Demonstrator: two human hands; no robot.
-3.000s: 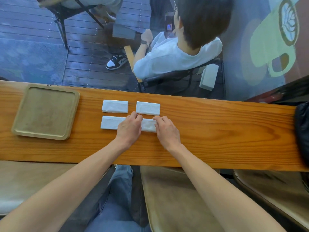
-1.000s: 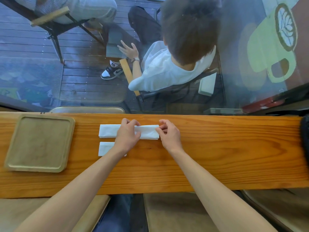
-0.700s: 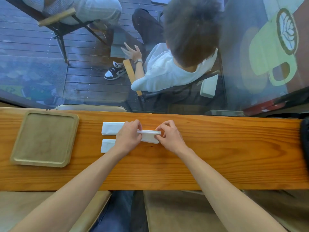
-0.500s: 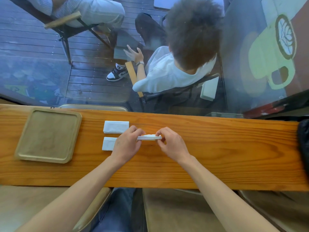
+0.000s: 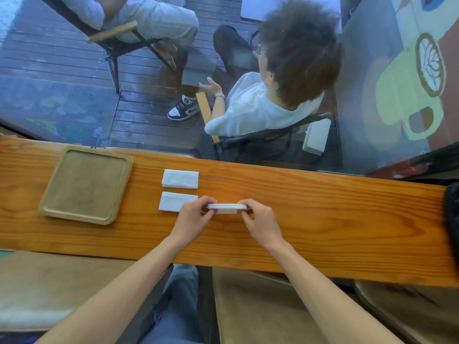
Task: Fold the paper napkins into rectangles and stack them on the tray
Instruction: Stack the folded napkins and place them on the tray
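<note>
My left hand [image 5: 192,217] and my right hand [image 5: 258,219] pinch the two ends of a folded white napkin [image 5: 227,206], held edge-up just above the wooden counter [image 5: 323,219]. Another white napkin shows just beneath it, mostly hidden. Two more folded rectangular napkins lie flat to the left: a near napkin [image 5: 173,201] beside my left hand and a far napkin [image 5: 180,179] behind it. A square wooden tray [image 5: 62,207] with nothing on it sits at the counter's left end.
A glass pane runs along the counter's far edge; beyond it a person in a white shirt [image 5: 260,108] sits on a chair. A dark bag [image 5: 452,219] is at the counter's right end. Stool seats [image 5: 260,306] are below the near edge.
Both hands took the far right napkin, pulled it toward me and lifted it on edge over the near right napkin. The two left napkins stayed where they were.
</note>
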